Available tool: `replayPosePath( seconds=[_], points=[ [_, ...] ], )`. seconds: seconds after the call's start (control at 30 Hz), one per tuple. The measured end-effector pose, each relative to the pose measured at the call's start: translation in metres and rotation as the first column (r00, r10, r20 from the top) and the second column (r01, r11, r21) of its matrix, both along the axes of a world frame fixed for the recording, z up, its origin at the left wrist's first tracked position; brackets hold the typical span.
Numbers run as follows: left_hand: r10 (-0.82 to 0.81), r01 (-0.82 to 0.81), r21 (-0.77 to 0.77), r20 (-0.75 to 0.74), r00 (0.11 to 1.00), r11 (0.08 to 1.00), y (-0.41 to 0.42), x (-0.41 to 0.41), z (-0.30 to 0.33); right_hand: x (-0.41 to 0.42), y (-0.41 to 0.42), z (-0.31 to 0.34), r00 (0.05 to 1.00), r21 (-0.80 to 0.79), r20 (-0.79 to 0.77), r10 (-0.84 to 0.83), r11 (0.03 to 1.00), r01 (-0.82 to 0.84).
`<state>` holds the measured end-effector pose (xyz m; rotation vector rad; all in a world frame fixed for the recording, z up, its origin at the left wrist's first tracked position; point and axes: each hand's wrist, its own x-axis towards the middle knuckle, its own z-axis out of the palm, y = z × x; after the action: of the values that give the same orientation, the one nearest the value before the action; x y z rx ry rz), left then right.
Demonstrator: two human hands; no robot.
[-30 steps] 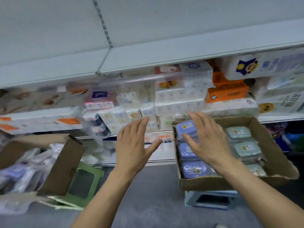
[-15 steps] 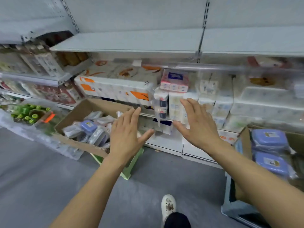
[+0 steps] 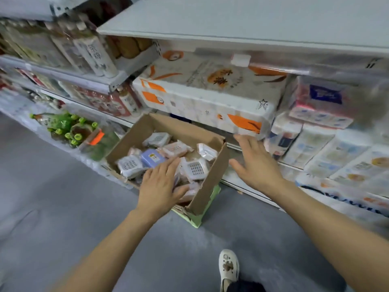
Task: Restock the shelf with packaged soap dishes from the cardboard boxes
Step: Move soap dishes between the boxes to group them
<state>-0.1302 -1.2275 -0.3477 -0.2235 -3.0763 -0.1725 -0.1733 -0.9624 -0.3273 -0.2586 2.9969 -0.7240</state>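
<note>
Left hand (image 3: 160,184) flat, fingers spread over packaged soap dishes (image 3: 195,169) in cardboard box (image 3: 212,180); right hand (image 3: 253,163) open, empty; best pinch one loose packet cleanly.

We are working bare-armed: no sleeves are showing on either forearm, and we are wearing no gloves, rings or watch on the left hand (image 3: 156,187) or the right hand (image 3: 255,163). We are wearing a white slip-on shoe (image 3: 228,267) with holes on top, and dark trousers (image 3: 244,287).
</note>
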Motion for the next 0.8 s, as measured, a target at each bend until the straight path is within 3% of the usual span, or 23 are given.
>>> replayPosePath(
  seconds=[0.07, 0.27, 0.47, 0.63, 0.8],
  points=[
    [0.002, 0.001, -0.041, 0.07, 0.998, 0.999, -0.019, -0.017, -0.015, -0.02, -0.021, -0.011, 0.999, -0.01, 0.039, 0.032, 0.999, -0.032],
    [0.114, -0.125, 0.061, 0.159, 0.981, 0.99, -0.07, -0.058, -0.055, -0.061, -0.072, -0.048, 0.976, 0.037, 0.2, 0.083, 0.995, -0.092],
    [0.097, -0.105, 0.006, 0.322, 0.942, 0.994, -0.141, -0.127, -0.091, -0.089, -0.129, -0.088, 0.925, 0.002, 0.368, 0.097, 0.994, -0.105],
    [-0.034, 0.042, -0.009, 0.422, 0.906, 0.999, -0.183, -0.204, -0.126, -0.112, -0.208, -0.132, 0.814, -0.072, 0.579, -0.043, 0.992, 0.104],
    [-0.209, 0.337, -0.09, 0.629, 0.749, 0.937, -0.204, -0.261, -0.171, -0.12, -0.276, -0.183, 0.6, -0.06, 0.759, -0.252, 0.891, 0.45]
  ],
)
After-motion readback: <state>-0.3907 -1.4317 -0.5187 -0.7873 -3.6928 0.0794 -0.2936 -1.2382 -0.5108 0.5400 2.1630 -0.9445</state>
